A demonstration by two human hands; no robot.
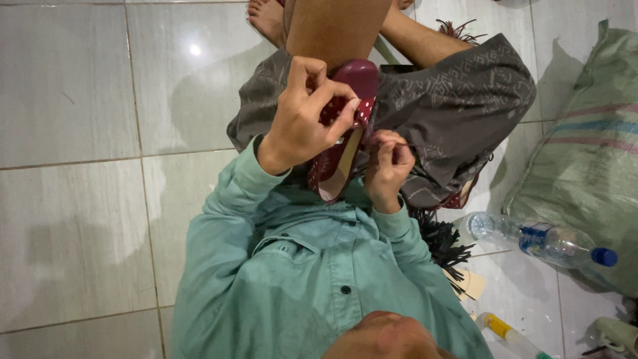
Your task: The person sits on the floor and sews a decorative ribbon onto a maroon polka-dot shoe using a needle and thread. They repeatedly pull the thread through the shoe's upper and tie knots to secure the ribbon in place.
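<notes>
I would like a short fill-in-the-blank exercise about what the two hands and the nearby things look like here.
1. The left hand pinches a dark red ____ with white dots.
2. The right hand is closed beside the shoe, over the person's ____.
3. The clear plastic bottle lying on the tiled floor has a ____ cap.

Missing words: shoe; lap; blue
</notes>
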